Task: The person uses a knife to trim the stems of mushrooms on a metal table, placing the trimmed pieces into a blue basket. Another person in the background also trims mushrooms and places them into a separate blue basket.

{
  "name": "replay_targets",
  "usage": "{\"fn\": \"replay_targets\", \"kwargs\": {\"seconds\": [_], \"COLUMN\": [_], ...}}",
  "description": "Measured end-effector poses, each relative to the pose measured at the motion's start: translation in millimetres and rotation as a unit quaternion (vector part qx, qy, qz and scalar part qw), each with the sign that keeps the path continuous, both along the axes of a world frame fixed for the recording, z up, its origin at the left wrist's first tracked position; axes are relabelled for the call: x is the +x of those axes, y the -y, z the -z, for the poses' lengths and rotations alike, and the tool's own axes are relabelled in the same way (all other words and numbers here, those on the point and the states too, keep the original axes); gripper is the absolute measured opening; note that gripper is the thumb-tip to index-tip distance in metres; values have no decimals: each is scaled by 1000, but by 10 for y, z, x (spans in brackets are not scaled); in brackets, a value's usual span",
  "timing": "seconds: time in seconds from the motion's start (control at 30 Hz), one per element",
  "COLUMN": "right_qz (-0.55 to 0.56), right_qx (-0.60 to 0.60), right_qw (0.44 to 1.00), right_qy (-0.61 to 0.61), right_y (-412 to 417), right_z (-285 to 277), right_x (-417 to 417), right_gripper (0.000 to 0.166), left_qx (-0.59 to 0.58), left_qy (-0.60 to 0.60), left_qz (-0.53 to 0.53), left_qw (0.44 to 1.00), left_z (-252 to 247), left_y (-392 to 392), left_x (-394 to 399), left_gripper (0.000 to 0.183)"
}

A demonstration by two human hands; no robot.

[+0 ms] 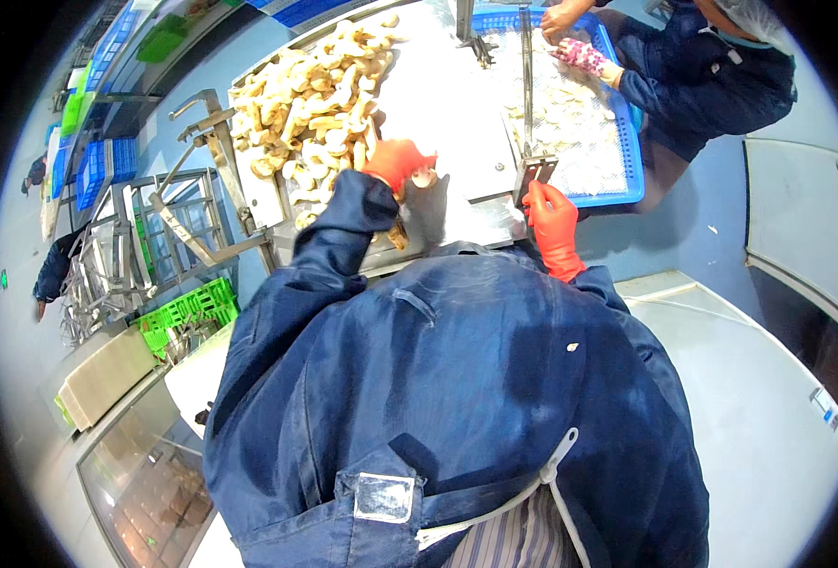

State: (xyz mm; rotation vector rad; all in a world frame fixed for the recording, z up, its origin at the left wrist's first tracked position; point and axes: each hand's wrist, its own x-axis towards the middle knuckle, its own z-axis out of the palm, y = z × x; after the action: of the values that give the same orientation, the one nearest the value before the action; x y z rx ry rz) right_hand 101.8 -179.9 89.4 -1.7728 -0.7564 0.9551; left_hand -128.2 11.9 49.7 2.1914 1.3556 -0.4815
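Note:
My left hand (pixel 396 166), in an orange-red rubber glove, reaches over the steel worktable (pixel 433 71). Its fingers close on a mushroom (pixel 424 177), whose pale rounded end shows beside them. A large heap of tan and cream mushrooms (pixel 319 92) lies to the left of and beyond this hand. Just below it is a darker brown piece (pixel 397 234). My right hand (pixel 552 224), gloved alike, is curled at the near end of a metal slicing fixture (pixel 534 172); the exact grip is partly hidden. A long spring (pixel 527 85) runs away from the fixture.
A blue plastic basket (pixel 628 170) holding pale slices stands at the right. Over it work a co-worker's bare hand (pixel 561 20) and patterned-gloved hand (pixel 583 58). Metal frames (pixel 177 213) and a green crate (pixel 191 312) are at the left. A white surface (pixel 731 397) lies behind right.

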Motion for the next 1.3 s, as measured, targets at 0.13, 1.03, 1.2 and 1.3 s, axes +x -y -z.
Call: {"fn": "replay_targets", "kwargs": {"seconds": [0.13,1.03,1.2,1.3], "right_qz": [4,-29,-2,17], "right_qx": [-8,-33,-3,12], "right_qw": [1000,999,1000,999], "right_qy": [-19,-26,-26,-25], "right_y": [-34,89,-417,-180], "right_z": [-128,140,-985,-441], "right_x": [-2,33,-26,-19], "right_gripper": [27,28,25,26], "left_qx": [112,-36,-62,-60], "left_qy": [16,455,478,468], "left_qz": [-107,-269,-301,-285], "left_qw": [988,848,823,834], "left_z": [289,581,520,490], "left_y": [616,117,92,48], "left_x": [143,1270,1259,1283], "left_gripper": [56,51,54,54]}}
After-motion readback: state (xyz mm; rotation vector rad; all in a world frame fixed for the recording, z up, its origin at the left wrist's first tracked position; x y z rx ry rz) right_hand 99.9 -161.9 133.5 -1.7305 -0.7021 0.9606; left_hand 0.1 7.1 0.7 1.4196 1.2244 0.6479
